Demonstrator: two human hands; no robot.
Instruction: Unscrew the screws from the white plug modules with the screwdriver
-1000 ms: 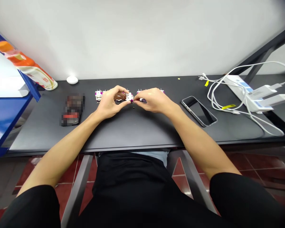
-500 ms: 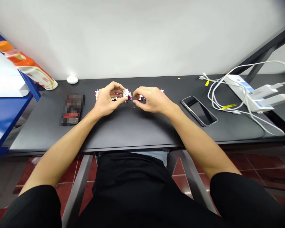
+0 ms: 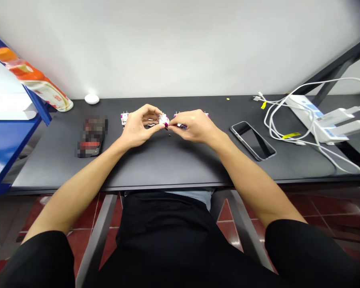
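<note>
My left hand (image 3: 139, 126) pinches a small white plastic part with magenta marks (image 3: 164, 120) between thumb and fingertips. My right hand (image 3: 195, 127) comes in from the other side, its fingertips at the part's right edge on a small purple-tipped piece (image 3: 167, 125). Small white-and-magenta pinned pieces stand in a row behind my hands, one at the left (image 3: 125, 118) and others at the right (image 3: 192, 115). My hands hide the middle of that row. A tiny dark speck (image 3: 169, 135) lies on the tabletop below my fingers.
The dark table (image 3: 168, 168) holds a smartphone (image 3: 253, 141), a pixelated dark object (image 3: 92, 137), a white round object (image 3: 91, 99), a white power strip (image 3: 315, 120) and tangled white cables (image 3: 276, 124). An orange-capped bottle (image 3: 33, 78) lies against a blue shelf (image 3: 9, 156).
My hands have moved together, and my right fingertips, apart from the white part before, now meet it. The view has shifted very slightly.
</note>
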